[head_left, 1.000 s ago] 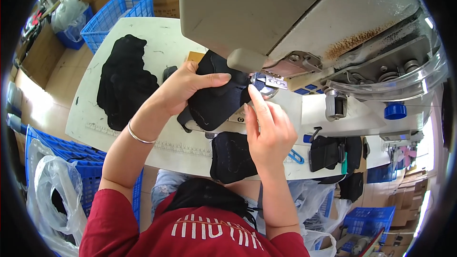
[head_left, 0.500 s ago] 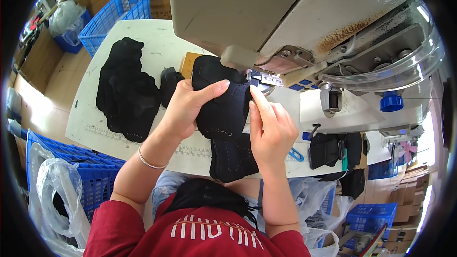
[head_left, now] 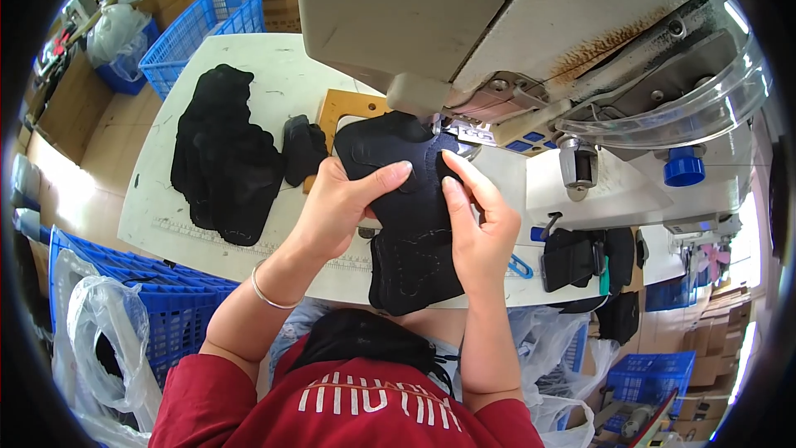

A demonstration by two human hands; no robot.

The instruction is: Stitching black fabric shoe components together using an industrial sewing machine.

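A black padded fabric piece (head_left: 385, 145) lies under the needle area (head_left: 436, 126) of a large beige sewing machine (head_left: 377, 17). My left hand (head_left: 338, 206) grips its left side, thumb on top and fingers curled underneath. At the right edge, my right hand (head_left: 485, 228) pinches the black fabric between thumb and fingers. Below my hands, more black pieces with light stitch lines (head_left: 410, 270) lie at the table's front edge. Whether they join the held piece is hard to see.
A pile of black pieces (head_left: 222, 162) lies on the white table (head_left: 269, 54), beside a smaller black stack (head_left: 304, 149) and a yellow plate (head_left: 355, 103). Blue scissors-like snips (head_left: 520, 266) lie at right. Blue crates (head_left: 178, 315) and plastic bags (head_left: 108, 323) flank the table.
The fabric has turned and shifted at the needle, uncovering more of the yellow plate and the stitched pieces below. My left hand has moved slightly right and down; my right fingers have bent inward.
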